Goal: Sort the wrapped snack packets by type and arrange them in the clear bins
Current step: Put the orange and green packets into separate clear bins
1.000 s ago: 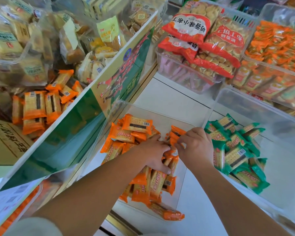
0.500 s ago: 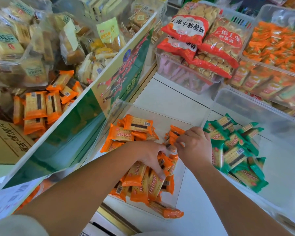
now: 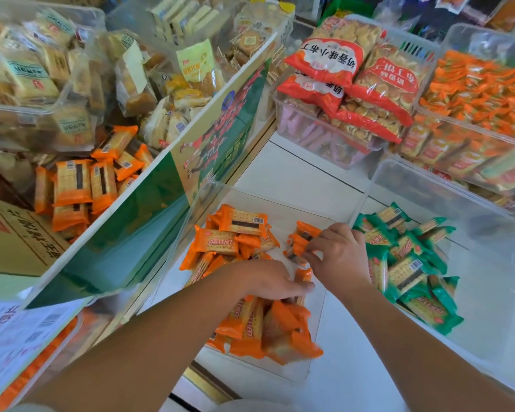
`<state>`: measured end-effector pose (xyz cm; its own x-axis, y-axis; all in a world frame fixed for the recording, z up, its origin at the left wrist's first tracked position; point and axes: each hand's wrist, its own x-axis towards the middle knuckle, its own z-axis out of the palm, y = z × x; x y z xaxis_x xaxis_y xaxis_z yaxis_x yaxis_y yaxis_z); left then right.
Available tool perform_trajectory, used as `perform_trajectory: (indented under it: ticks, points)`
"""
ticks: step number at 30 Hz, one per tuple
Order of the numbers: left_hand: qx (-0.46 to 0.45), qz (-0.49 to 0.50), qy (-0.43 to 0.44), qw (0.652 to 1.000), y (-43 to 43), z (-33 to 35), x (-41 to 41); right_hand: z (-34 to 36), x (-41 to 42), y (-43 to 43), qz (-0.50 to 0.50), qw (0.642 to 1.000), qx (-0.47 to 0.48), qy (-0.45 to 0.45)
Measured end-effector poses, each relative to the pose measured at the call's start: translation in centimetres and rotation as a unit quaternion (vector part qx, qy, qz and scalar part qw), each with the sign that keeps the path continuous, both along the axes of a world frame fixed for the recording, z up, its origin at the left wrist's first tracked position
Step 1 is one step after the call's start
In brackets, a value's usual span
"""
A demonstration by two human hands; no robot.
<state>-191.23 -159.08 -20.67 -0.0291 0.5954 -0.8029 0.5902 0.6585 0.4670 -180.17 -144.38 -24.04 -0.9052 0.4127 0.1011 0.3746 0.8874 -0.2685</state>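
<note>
Since a second ago the left hand (image 3: 268, 281), fingers flat, has eased back onto the near heap of orange foil cracker packets (image 3: 259, 325) in the clear plastic bin (image 3: 283, 203) at lower centre, while the right hand (image 3: 339, 257) keeps pinching a small upright stack, so arranging seems unfinished.

Glossy plastic film is wrapping the orange packets (image 3: 242, 223) (green packets (image 3: 405, 273) too); clear smooth plastic bins (image 3: 203, 203) are sitting on a matt counter (image 3: 295, 173).
</note>
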Motion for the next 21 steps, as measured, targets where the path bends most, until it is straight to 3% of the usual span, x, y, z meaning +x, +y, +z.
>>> perform_trajectory:
  ticks: [5,8,12,16,21]
  points:
    - [0.077,0.056,0.050,0.994,0.9,-1.6,1.9,0.0,0.1,-0.1,-0.003,1.000,-0.007,0.015]
    - [0.042,0.038,0.061,0.997,1.4,-2.5,2.3,0.0,0.2,0.0,-0.004,0.999,-0.026,0.019]
    - [-0.003,0.100,-0.059,0.993,1.4,-3.9,1.7,0.2,0.0,0.1,-0.006,0.999,-0.035,0.014]
    - [0.036,0.158,-0.117,0.980,0.6,-4.0,1.3,0.0,-0.2,0.1,-0.013,0.999,-0.037,0.022]
    - [0.116,0.154,-0.033,0.981,-0.1,-2.6,2.2,-0.2,-0.3,0.2,0.003,1.000,-0.016,0.014]
